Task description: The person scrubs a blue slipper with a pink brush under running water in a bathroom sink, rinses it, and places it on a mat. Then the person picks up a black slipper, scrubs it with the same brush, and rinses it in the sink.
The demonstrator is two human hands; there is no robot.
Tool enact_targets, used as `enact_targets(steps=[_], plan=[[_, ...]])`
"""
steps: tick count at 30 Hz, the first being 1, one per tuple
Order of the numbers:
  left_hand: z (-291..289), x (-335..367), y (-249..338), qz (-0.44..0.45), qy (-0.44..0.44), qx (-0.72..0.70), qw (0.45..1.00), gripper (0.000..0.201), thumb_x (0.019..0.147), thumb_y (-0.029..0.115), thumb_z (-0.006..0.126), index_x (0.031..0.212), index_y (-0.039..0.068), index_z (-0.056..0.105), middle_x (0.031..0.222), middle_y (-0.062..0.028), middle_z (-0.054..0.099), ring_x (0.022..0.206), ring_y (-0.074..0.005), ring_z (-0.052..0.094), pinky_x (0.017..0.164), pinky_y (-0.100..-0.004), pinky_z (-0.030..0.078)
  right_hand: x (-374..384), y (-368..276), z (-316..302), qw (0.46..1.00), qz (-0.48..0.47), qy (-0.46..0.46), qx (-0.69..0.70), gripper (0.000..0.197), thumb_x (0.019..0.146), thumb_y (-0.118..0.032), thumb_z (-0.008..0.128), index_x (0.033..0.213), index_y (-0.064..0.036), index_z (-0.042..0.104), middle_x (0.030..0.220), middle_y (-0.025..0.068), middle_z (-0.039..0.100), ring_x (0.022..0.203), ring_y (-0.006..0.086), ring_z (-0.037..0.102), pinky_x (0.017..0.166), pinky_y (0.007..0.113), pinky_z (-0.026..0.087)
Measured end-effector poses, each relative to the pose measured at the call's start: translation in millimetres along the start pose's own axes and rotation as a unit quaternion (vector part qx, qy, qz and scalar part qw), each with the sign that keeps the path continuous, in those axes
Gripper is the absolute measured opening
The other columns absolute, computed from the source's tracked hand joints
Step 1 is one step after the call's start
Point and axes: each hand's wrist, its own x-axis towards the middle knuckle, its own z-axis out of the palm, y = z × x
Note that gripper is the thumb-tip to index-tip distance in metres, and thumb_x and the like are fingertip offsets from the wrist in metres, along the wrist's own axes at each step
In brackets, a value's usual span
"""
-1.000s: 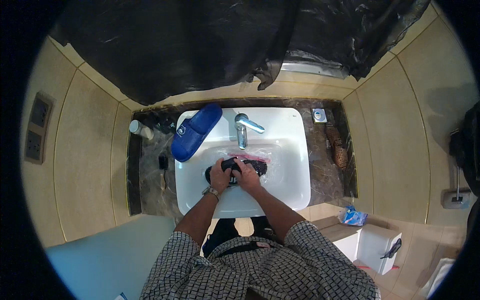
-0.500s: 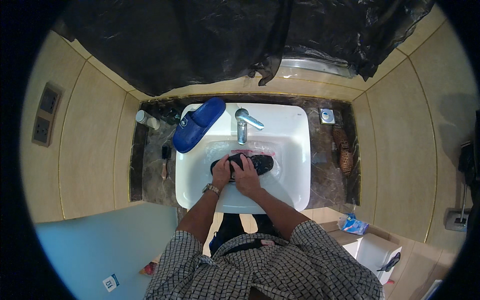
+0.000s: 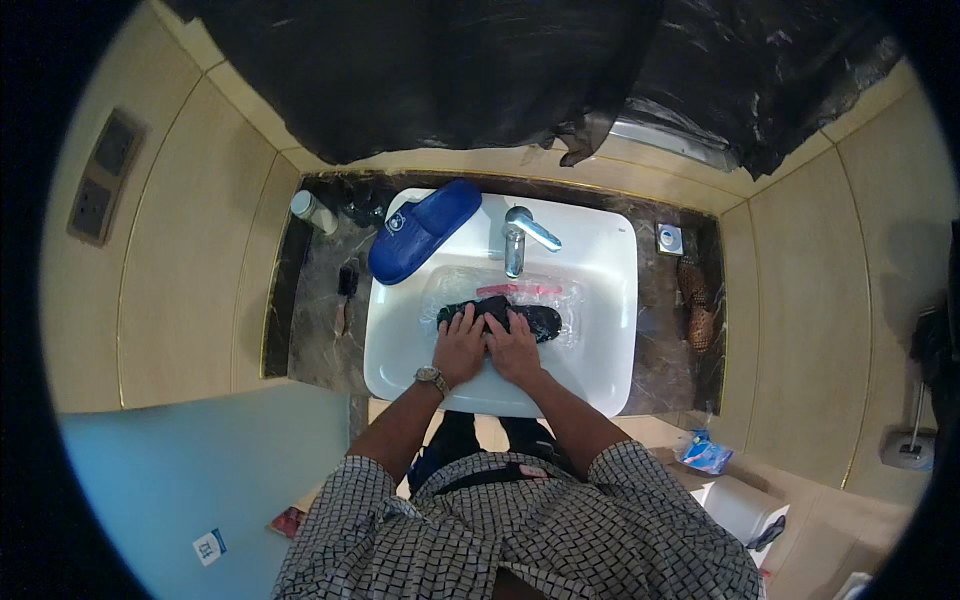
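A black slipper [image 3: 541, 322] lies crosswise in the white sink basin [image 3: 605, 370]. Its strap stands up near the middle. My left hand [image 3: 460, 348] bends its fingers over the slipper's near edge, left of centre. Beside it, my right hand [image 3: 513, 350] grips the same edge, fingers over the strap area. Thumbs and palms partly hide the slipper's near side. Under and behind it spreads clear plastic film [image 3: 572, 290] with a pinkish-red strip. A blue slide slipper [image 3: 420, 232] leans across the sink's back left corner.
A chrome faucet [image 3: 516, 240] rises behind the basin. On the dark marble counter [image 3: 318, 310], a brush [image 3: 346, 285] lies left and a white-capped jar [image 3: 314, 211] stands further back. To the right are a small square box [image 3: 669, 238] and a brown woven item [image 3: 696, 310].
The view has shifted, so the sink appears further right. My right hand has drawn back toward the slipper's near edge, and the fingers of both hands look straighter.
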Motion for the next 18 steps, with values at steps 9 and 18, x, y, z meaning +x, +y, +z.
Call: enact_targets(steps=[9,18], plan=[[-21,17,-15,-0.009,-0.055,-0.164,0.985,0.055,0.092,0.034,0.065,0.139,0.005,0.060,0.160,-0.0238,0.043,0.144,-0.0382,0.046,0.117,-0.0593,0.034,-18,2,-46,0.994,-0.010,-0.091,0.063,0.051,0.095,-0.019,0.064,0.145,-0.0110,0.054,0.130,0.0271,0.062,0.124,0.0457,0.058,0.105,0.053,0.048],[-38,10,30,-0.162,0.040,-0.123,0.978,0.083,0.074,0.066,0.079,0.129,0.006,0.060,0.141,-0.0225,0.054,0.133,-0.0423,0.048,0.110,-0.0727,0.031,60,56,-54,0.987,-0.052,0.095,-0.118,0.050,0.094,-0.008,0.061,0.143,-0.0112,0.054,0.138,0.0181,0.060,0.126,0.0423,0.056,0.109,0.057,0.042]])
